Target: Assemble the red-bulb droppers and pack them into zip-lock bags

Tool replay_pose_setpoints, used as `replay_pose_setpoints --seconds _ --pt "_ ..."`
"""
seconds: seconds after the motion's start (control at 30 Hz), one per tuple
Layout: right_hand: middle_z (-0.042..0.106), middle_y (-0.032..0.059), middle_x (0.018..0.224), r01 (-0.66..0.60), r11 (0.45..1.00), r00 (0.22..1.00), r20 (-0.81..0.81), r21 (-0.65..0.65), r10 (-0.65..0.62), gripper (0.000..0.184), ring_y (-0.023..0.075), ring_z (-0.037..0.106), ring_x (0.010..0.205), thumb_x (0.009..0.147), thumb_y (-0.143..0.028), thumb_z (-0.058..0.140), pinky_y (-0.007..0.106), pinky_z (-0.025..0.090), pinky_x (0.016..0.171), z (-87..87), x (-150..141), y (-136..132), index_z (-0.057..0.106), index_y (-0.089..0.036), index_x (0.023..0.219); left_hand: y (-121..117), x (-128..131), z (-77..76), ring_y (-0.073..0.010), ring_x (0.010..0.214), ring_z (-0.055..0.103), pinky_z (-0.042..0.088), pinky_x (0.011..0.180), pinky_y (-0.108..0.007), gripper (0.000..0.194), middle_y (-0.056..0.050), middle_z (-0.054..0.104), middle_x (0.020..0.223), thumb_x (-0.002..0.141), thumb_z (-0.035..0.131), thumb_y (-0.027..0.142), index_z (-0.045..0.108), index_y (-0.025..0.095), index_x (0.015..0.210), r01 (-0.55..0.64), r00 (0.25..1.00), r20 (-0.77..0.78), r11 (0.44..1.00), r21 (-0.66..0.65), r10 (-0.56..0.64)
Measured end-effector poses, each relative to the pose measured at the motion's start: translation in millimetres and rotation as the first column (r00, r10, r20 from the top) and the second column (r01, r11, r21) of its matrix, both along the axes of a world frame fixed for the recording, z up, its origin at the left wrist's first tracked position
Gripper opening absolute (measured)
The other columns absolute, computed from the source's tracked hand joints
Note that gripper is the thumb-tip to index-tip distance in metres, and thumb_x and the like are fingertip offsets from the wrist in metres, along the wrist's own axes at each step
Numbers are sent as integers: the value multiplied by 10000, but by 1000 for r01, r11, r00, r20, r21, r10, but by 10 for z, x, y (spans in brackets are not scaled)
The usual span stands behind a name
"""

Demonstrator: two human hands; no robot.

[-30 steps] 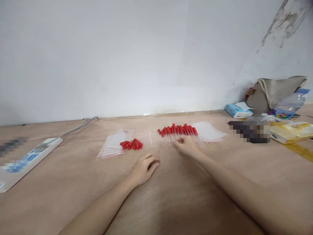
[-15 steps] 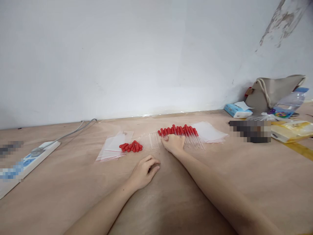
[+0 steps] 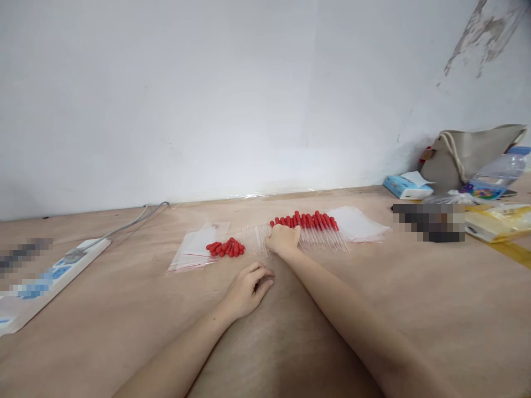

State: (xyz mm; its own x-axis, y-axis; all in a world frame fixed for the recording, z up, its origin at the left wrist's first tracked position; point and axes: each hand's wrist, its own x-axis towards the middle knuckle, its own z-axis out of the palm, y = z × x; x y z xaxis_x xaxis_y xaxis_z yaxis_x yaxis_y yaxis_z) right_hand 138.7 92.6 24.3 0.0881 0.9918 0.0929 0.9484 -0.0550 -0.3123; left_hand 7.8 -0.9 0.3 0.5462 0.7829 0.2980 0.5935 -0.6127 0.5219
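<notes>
My left hand (image 3: 249, 290) rests on the table, fingers loosely bent and thumb apart, with nothing in it. Beyond it lies a pile of red rubber bulbs (image 3: 226, 247), beside a row of thin clear tubes (image 3: 251, 239). To the right, several clear droppers with red bulbs (image 3: 317, 221) lie side by side, tips toward me. My right hand (image 3: 283, 239) is over the left end of this row, where it meets the bare tubes. Its fingers curl down, and the hand hides what they may hold.
Clear zip bags (image 3: 193, 251) are stacked left of the bulbs; more bags (image 3: 357, 224) lie right of the droppers. A power strip (image 3: 78, 265) with a grey cable is at far left. At right are a tissue pack (image 3: 409, 186), a grey bag (image 3: 477, 155) and a yellow-and-white packet (image 3: 498, 221).
My right hand has moved left along the dropper row, from its middle to its left end beside the bare tubes. My left hand has stayed in place.
</notes>
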Motion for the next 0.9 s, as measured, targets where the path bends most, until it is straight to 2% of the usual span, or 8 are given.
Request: replay_pose_setpoints --seconds 0.33,0.4,0.47,0.57,0.6,0.73,0.8,0.9 --pt "657 97 785 -34 992 998 -62 -118 27 158 225 604 778 717 -239 510 384 293 809 78 3 115 624 -157 790 -14 10 -12 -139 736 530 428 668 -259 171 -38 561 865 844 446 230 580 199 946 -5 1000 13 999 34 4" --pt "654 96 805 -73 991 993 -95 -109 63 188 225 600 791 757 -279 472 346 334 760 118 58 74 612 -160 795 18 -18 8 -150 743 524 423 679 -273 146 -41 559 856 836 460 247 569 190 914 -91 996 20 988 128 89" --pt "647 95 838 -116 989 987 -126 -88 104 238 213 594 800 803 -313 409 299 360 696 141 168 -5 590 -160 808 88 -81 49 -178 777 516 407 716 -305 120 -46 558 828 821 480 271 558 180 834 -237 971 23 932 275 240" --pt "625 88 880 -168 986 969 -179 23 169 250 179 573 785 850 -312 330 260 365 638 106 440 -193 526 -158 868 233 -214 119 -216 791 505 380 732 -342 129 -53 564 800 787 521 307 531 182 757 -416 886 -7 802 429 463" --pt "618 87 851 -194 974 950 -225 114 215 223 168 565 744 853 -292 326 254 365 617 71 553 -268 500 -152 868 278 -258 134 -222 781 505 375 718 -343 138 -50 568 792 774 536 321 523 187 748 -445 860 -31 778 444 510" --pt "562 29 704 -315 879 855 -294 359 427 136 138 512 615 853 -265 340 242 372 566 -123 1014 -572 440 -179 819 388 -370 136 -230 754 517 359 682 -333 164 -31 586 751 759 553 354 500 200 737 -494 799 -100 742 453 593" --pt "560 32 712 -334 845 827 -300 418 476 116 140 518 639 847 -259 363 248 390 581 -216 1198 -696 443 -187 805 410 -390 118 -226 752 527 356 679 -329 141 -28 595 750 773 535 333 495 201 741 -508 785 -104 731 456 610" --pt "584 48 745 -300 828 823 -310 474 476 127 152 544 686 847 -267 384 265 418 614 -318 1366 -825 474 -181 875 431 -409 90 -219 742 539 364 670 -323 98 -23 602 748 777 518 282 490 199 735 -535 775 -91 726 432 626"
